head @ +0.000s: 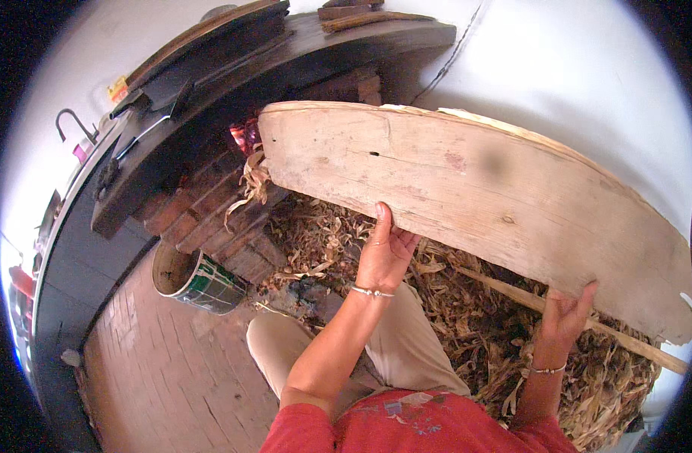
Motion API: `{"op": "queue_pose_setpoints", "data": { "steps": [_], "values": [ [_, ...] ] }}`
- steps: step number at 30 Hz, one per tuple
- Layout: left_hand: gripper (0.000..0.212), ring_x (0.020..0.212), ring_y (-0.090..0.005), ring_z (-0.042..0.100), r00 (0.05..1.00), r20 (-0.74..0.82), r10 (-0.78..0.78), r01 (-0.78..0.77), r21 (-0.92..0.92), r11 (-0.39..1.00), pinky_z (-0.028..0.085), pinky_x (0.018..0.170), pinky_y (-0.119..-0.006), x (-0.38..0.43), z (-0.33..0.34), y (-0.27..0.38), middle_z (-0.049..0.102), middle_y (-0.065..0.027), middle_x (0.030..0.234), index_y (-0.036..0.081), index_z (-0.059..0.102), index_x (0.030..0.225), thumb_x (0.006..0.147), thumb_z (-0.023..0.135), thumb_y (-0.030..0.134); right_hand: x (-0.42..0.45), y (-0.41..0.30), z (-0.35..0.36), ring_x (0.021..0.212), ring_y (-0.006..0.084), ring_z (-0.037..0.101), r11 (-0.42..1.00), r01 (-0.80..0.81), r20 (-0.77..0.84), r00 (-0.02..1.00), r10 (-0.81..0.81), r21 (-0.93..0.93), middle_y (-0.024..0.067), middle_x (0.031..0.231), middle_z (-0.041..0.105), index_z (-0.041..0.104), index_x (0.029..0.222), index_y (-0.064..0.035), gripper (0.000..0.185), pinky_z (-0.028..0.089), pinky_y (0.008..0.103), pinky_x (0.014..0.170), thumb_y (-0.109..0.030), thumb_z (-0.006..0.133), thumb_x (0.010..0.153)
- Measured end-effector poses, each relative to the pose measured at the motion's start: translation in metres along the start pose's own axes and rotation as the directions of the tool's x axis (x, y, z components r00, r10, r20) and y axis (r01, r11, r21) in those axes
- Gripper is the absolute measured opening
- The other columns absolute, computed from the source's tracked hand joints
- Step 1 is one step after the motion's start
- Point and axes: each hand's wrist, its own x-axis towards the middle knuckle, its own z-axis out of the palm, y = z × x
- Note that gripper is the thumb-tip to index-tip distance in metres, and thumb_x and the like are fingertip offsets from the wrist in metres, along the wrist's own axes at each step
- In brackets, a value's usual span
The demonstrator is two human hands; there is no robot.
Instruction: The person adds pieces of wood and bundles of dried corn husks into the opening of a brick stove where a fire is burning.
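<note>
A long, wide wooden board (448,175) spans the upper right, its broad face turned towards me and one edge splintered pale. My left hand (388,249) grips its lower edge near the middle, thumb on the face and fingers passing behind. Farther right, my right hand (567,308) holds the same lower edge, thumb also on the face; its fingers are partly hidden. The board's far left end is beside glowing embers or flame (244,135) under the dark ledge. Dry corn husks (254,175) hang at that end.
Husks (476,317) are heaped below the board, with a wooden pole (634,345) lying across them. Stacked bricks (196,218) stand under the dark ledge (244,73). A green and white bucket (210,283) is tilted on the brick floor (153,351). White wall (561,62) rises behind.
</note>
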Motion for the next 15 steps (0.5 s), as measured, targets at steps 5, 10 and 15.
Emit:
{"op": "queue_pose_setpoints", "data": {
  "steps": [5, 10, 15],
  "values": [
    [0.058, 0.112, -0.0216, 0.045, 0.999, -0.040, 0.002, 0.002, 0.091, 0.996, 0.035, 0.098, -0.037, -0.008, 0.003, 0.007, 0.049, -0.0059, 0.119, 0.009, 0.044, 0.121, 0.080, 0.058, 0.048, -0.002, 0.004, -0.004, 0.119, 0.0228, 0.039, 0.953, -0.043, -0.001, 0.999, 0.045, 0.301, 0.0093, 0.131, 0.041, 0.036, 0.127, -0.0031, 0.041, 0.028, 0.0399, 0.105, -0.021, 0.046, 0.092],
    [0.052, 0.093, -0.0174, 0.052, 0.983, -0.107, 0.148, -0.112, 0.287, 0.951, 0.042, 0.082, -0.032, -0.012, 0.002, 0.023, 0.055, -0.0047, 0.104, 0.006, 0.050, 0.112, 0.079, 0.062, 0.045, -0.012, 0.016, 0.004, 0.117, 0.0245, 0.041, 0.878, -0.208, -0.023, 0.970, 0.242, 0.431, 0.0079, 0.127, 0.045, 0.040, 0.124, -0.0061, 0.040, 0.026, 0.0420, 0.104, -0.018, 0.053, 0.089],
    [0.044, 0.078, -0.0134, 0.055, 0.957, -0.153, 0.247, -0.150, 0.467, 0.872, 0.046, 0.071, -0.027, -0.019, 0.005, 0.040, 0.058, -0.0040, 0.092, 0.002, 0.053, 0.106, 0.080, 0.064, 0.036, -0.025, 0.029, 0.003, 0.109, 0.0235, 0.047, 0.567, -0.359, 0.085, 0.888, 0.452, 0.741, 0.0064, 0.121, 0.048, 0.045, 0.117, -0.0076, 0.035, 0.035, 0.0391, 0.099, -0.019, 0.056, 0.086]
  ]
}}
